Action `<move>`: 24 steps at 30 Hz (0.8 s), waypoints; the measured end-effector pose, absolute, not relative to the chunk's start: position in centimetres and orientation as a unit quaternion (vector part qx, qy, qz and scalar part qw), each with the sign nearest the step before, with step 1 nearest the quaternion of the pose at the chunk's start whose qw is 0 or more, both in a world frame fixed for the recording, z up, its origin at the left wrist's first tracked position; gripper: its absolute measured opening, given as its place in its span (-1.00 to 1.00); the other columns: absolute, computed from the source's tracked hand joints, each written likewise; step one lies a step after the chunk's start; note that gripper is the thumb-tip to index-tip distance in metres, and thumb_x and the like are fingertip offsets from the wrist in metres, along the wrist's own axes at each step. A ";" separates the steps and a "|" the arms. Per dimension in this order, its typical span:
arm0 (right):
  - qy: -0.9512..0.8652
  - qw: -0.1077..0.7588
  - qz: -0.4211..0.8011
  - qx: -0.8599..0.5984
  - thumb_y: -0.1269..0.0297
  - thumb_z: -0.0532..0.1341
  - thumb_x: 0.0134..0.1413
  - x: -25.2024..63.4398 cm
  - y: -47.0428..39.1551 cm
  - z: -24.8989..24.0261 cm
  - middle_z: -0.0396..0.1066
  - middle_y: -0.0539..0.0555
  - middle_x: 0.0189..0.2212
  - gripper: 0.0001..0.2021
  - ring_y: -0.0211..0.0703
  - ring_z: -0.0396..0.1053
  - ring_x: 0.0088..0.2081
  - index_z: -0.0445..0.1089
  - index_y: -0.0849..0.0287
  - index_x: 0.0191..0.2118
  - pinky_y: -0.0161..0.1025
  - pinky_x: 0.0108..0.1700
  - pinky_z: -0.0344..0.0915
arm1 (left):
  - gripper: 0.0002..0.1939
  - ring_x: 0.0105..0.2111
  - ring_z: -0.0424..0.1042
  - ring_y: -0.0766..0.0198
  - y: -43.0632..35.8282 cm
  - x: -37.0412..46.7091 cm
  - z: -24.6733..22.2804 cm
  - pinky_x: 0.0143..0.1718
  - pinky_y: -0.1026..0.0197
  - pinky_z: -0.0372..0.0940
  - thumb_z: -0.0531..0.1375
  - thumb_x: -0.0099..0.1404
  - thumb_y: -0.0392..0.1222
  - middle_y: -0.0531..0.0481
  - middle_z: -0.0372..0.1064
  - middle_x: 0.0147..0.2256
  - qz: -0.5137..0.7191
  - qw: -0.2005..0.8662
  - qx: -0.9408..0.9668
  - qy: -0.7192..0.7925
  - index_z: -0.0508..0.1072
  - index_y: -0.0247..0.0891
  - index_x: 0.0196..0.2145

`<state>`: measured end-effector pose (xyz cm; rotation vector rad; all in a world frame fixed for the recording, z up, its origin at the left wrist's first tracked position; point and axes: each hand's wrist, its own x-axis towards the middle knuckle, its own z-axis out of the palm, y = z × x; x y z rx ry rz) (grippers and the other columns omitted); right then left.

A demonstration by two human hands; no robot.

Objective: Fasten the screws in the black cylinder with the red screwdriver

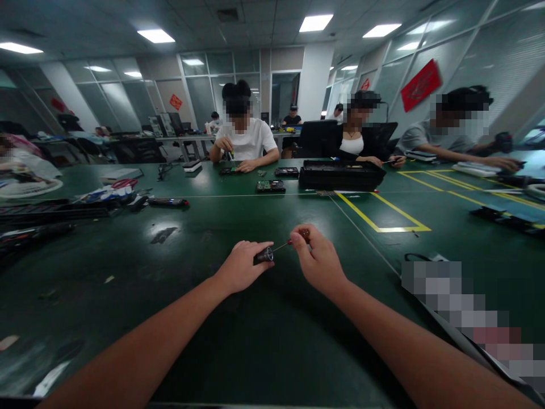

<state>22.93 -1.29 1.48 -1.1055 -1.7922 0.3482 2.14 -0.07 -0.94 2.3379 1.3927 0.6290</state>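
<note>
My left hand (pixel 239 266) is closed around a short black cylinder (pixel 264 255) that looks like a flashlight. Its pale-rimmed round end faces right. In my right hand (pixel 317 258) is a screwdriver (pixel 304 234) with a reddish-brown handle, gripped between thumb and fingers. The thin metal shaft slants down to the left, and its tip is at or close to the cylinder's rim; whether it touches inside cannot be made out. Both hands are just above the green table (pixel 264 352). My left fingers hide much of the cylinder.
Across the table a person (pixel 247 139) works on a circuit board, with hard drives (pixel 271 186) nearby. A long black casing (pixel 342 175) stands right of them. Yellow tape (pixel 378 229) marks the right side. Scissors (pixel 123 184) and a dark tool (pixel 168 202) lie left.
</note>
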 end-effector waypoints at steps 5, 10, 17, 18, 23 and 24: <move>-0.704 0.516 0.091 -0.479 0.18 0.05 0.35 23.3 -1.4 1.7 0.41 0.02 -0.45 -0.80 -0.16 0.38 -0.43 0.32 0.14 -0.25 -0.23 -0.37 0.20 | -0.49 -0.03 0.36 0.04 -0.1 1.9 -0.9 0.07 -0.04 0.18 0.25 0.33 0.01 -0.06 0.46 -0.06 0.229 0.182 0.812 0.506 0.38 -0.08 0.20; -0.704 0.525 0.105 -0.466 0.18 0.05 0.36 23.4 -1.4 1.6 0.39 -0.01 -0.47 -0.80 -0.19 0.34 -0.46 0.33 0.13 -0.24 -0.24 -0.38 0.18 | -0.53 -0.08 0.39 0.06 0.1 1.7 -0.8 0.02 0.00 0.22 0.26 0.31 -0.01 -0.05 0.47 -0.09 0.241 0.175 0.811 0.504 0.42 -0.08 0.15; -0.727 0.501 0.155 -0.445 0.17 0.04 0.37 23.2 -1.5 1.4 0.43 0.01 -0.42 -0.80 -0.18 0.37 -0.42 0.33 0.12 -0.23 -0.23 -0.33 0.21 | -0.52 -0.09 0.38 0.09 -0.1 1.8 -0.8 0.06 -0.01 0.19 0.28 0.30 -0.06 -0.02 0.48 -0.10 0.236 0.166 0.828 0.482 0.41 -0.07 0.17; -0.728 0.497 0.158 -0.445 0.17 0.04 0.37 23.2 -1.5 1.5 0.43 0.01 -0.42 -0.80 -0.17 0.38 -0.41 0.33 0.12 -0.23 -0.23 -0.33 0.22 | -0.52 -0.09 0.38 0.10 -0.1 1.8 -0.8 0.07 -0.01 0.18 0.28 0.30 -0.07 -0.01 0.48 -0.10 0.234 0.164 0.830 0.480 0.41 -0.06 0.17; -0.733 0.489 0.164 -0.442 0.17 0.04 0.36 23.1 -1.6 1.6 0.44 0.02 -0.41 -0.79 -0.16 0.39 -0.39 0.33 0.12 -0.24 -0.22 -0.32 0.23 | -0.52 -0.12 0.37 0.11 0.0 1.8 -0.8 0.04 -0.01 0.18 0.28 0.31 -0.05 -0.02 0.48 -0.13 0.230 0.156 0.834 0.476 0.41 -0.06 0.17; -0.736 0.485 0.164 -0.443 0.18 0.04 0.36 23.1 -1.6 1.7 0.44 0.02 -0.41 -0.80 -0.15 0.39 -0.39 0.33 0.12 -0.24 -0.22 -0.32 0.23 | -0.52 -0.12 0.37 0.11 0.0 1.8 -0.7 0.03 -0.01 0.18 0.29 0.30 -0.05 -0.03 0.48 -0.14 0.227 0.156 0.836 0.475 0.41 -0.07 0.16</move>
